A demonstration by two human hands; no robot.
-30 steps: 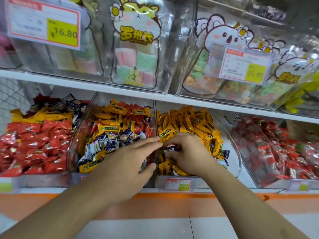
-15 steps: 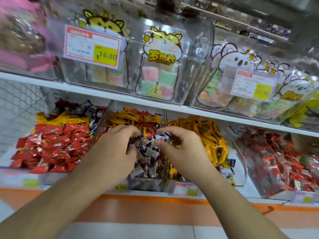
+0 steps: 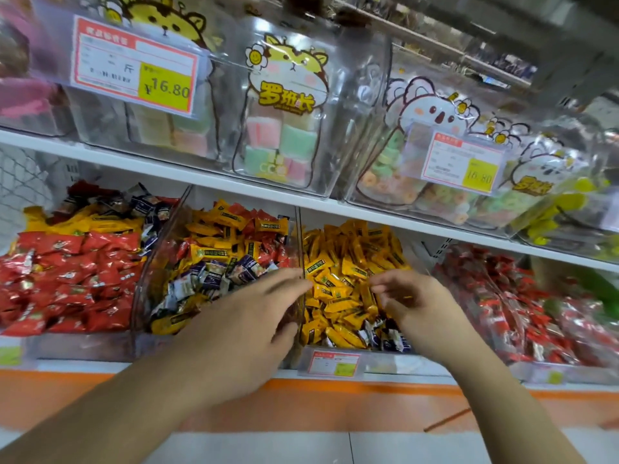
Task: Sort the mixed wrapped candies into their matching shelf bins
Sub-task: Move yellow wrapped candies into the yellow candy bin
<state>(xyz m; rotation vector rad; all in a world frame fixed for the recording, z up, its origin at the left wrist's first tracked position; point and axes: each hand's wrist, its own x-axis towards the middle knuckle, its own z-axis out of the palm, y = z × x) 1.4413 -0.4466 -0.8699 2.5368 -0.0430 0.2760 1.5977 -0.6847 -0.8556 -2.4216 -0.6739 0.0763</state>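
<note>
**Head view: two hands over the candy bins, nothing plainly held**

Head view, lower shelf. Left hand (image 3: 249, 324) stretched flat, fingers straight and close together, lying across the clear divider (image 3: 299, 262) between two bins, fingertips reaching just over the yellow side. Right hand (image 3: 407, 304) hovering above the yellow candies (image 3: 348, 262), fingers loosely curled, thumb and forefinger drawn near each other; whether a sweet sits between them cannot be told through the blur. Mixed bin (image 3: 214, 259) directly beyond the left hand: yellow, red and dark blue-and-white wrappers jumbled together. A few dark blue-and-white candies (image 3: 390, 338) strayed among the yellow ones at the bin's front, just below the right hand. Red candies (image 3: 67, 283) filling the far-left bin, another red batch (image 3: 522, 306) at far right. Price label (image 3: 335, 363) clipped to the yellow bin's front lip. Above, clear bins of pastel sweets bearing a price tag (image 3: 134, 67).

Half a second ago, both hands together over the mixed bin, the right pinching a dark wrapper; now parted, the right shifted across to the yellow bin, the left opened out flat.
</note>
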